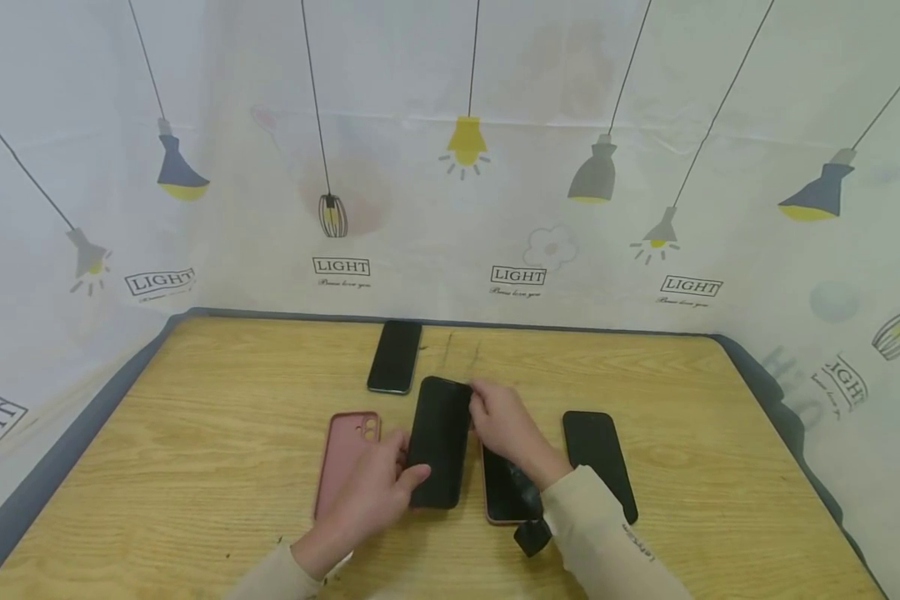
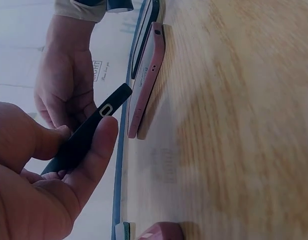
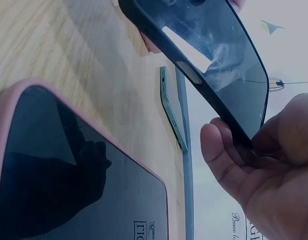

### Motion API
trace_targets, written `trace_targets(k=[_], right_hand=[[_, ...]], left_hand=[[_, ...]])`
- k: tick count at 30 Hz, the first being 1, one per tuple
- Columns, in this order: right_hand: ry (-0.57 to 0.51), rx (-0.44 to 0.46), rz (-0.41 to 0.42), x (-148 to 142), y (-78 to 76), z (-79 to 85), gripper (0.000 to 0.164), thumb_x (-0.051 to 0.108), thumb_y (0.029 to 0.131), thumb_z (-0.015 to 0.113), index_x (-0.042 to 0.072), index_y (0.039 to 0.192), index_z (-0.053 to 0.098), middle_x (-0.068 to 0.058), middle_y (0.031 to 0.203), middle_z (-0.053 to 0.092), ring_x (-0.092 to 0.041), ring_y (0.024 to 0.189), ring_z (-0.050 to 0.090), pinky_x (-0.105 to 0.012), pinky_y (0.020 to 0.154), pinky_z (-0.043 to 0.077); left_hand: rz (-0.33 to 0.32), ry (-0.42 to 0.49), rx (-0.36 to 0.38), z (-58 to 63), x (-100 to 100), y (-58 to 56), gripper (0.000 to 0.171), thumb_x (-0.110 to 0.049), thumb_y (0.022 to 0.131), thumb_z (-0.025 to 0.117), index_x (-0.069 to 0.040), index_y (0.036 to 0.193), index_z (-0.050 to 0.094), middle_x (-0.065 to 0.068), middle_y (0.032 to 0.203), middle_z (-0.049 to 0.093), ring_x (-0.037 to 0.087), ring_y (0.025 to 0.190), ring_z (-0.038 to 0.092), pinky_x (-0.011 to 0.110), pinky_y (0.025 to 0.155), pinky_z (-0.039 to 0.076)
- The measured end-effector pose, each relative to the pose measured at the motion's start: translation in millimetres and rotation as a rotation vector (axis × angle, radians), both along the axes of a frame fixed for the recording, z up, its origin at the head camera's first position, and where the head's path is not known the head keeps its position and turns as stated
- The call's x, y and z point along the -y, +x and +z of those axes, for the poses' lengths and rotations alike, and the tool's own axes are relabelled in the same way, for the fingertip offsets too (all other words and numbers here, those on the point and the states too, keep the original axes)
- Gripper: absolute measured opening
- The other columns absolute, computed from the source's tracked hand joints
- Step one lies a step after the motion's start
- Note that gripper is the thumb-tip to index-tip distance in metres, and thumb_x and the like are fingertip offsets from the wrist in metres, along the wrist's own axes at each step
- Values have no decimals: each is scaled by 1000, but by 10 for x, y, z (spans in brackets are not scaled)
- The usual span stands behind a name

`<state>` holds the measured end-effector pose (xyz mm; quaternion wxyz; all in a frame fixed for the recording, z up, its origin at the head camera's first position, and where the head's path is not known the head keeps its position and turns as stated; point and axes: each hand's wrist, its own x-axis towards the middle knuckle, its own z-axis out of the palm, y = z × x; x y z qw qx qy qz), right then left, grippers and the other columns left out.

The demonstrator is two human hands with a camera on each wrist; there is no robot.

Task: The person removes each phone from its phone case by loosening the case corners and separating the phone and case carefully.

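Observation:
A phone in a black case is held up between both hands, tilted over the table. My left hand grips its lower left side, with the thumb over the front. At the upper right corner, my right hand pinches the edge between thumb and fingers. An oblong slot in the case's side shows in the left wrist view. The glossy, smudged back faces the right wrist camera. Beside the left hand lies a pink phone case with camera holes. Under the right forearm is a phone in a pink case, partly hidden.
Another black phone lies at the right, partly covered by the sleeve. A further dark phone lies near the wooden table's back edge. A white printed curtain stands behind and at both sides.

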<state>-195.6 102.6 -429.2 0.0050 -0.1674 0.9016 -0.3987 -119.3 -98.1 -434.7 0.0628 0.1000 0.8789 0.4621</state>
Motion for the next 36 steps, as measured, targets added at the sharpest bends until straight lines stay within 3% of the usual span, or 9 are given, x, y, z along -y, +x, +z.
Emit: trace_targets(k=[8,12,19,29,34,36], right_hand=[[110,-58,-12,36,5,-9,30,-2,102,46,-10,126,62,-10,80,65,-12,59,55,-32,62,52],[111,-50,1,28,4,-13,30,-3,101,46,-10,126,62,-7,76,64,-11,57,55,-32,61,51],[35,-8,15,-19,-13,-51,28,-1,103,45,-5,123,64,-1,67,59,-9,53,56,-28,52,47],[-55,21,50,-91,-38,-33,35,4,106,40,-7,130,63,2,61,48,-11,47,36,-27,51,39],[-120,88,69,-109,-33,-11,37,4,108,36,-7,134,60,-11,63,56,-13,49,44,-26,48,38],[-149,97,81,-116,-34,-14,36,4,107,36,-6,130,62,-17,67,60,-22,52,52,-26,48,39]], left_hand=[[-7,-27,16,2,-28,23,20,-11,99,69,-1,114,60,5,95,68,12,83,64,29,68,55],[-10,-40,27,-5,-32,20,20,-11,99,69,-1,114,59,6,97,68,13,84,64,31,70,55],[-1,-41,56,-23,-35,8,18,-8,100,67,-1,114,58,8,98,67,16,86,64,35,74,57],[15,43,136,-9,-34,9,17,-8,101,65,-1,114,57,10,101,67,16,85,66,32,70,57],[11,110,168,30,-21,22,15,-8,102,65,0,112,57,9,96,67,16,77,67,31,64,56],[7,140,180,38,-12,22,16,-8,102,65,1,112,56,10,96,67,16,75,68,32,62,56]])
